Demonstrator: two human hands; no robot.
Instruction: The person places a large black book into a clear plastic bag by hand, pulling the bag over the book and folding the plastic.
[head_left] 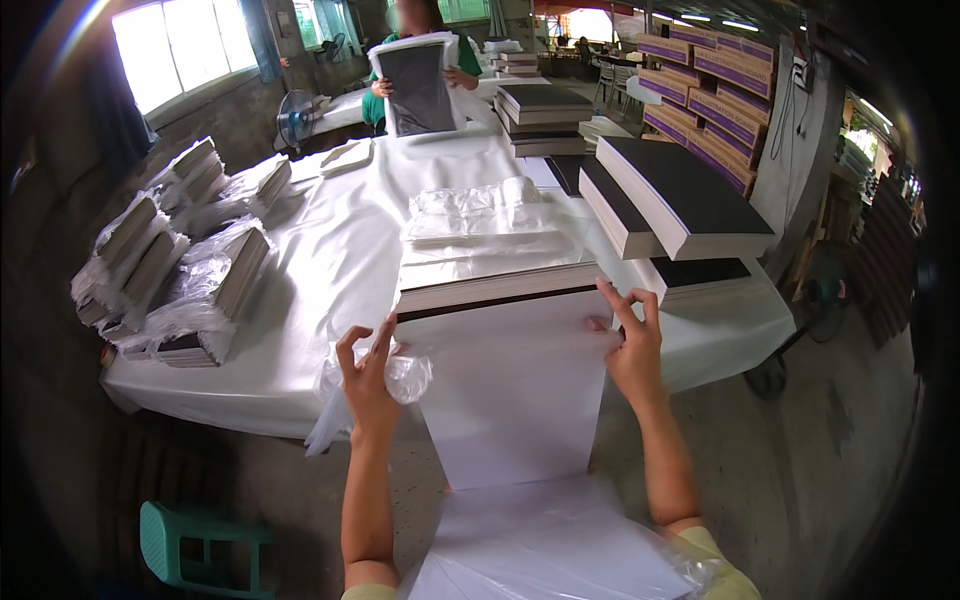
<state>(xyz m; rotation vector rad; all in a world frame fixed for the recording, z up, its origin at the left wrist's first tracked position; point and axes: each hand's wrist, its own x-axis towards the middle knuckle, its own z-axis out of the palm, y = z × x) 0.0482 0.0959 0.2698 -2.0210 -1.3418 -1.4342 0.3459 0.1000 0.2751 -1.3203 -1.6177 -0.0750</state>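
Observation:
Right in front of me a thick stack of boards [510,385] stands tilted at the table's front edge, a plain white face turned to me and its layered edge along the top. My left hand [370,390] grips the stack's upper left corner, thumb and fingers on either side. Crumpled clear plastic [408,378] bunches beside that hand. At the upper right corner my right hand [632,345] grips the same stack, fingers bent over the edge. Below, a clear plastic bag [560,560] lies over a white surface close to my body.
Plastic-wrapped board stacks [185,270] sit at the table's left. Flat white bags [480,220] lie beyond my stack. Black-topped board stacks [690,200] stand at the right. Across the table, a person holds a wrapped black board [418,88]. A green stool [205,550] stands lower left.

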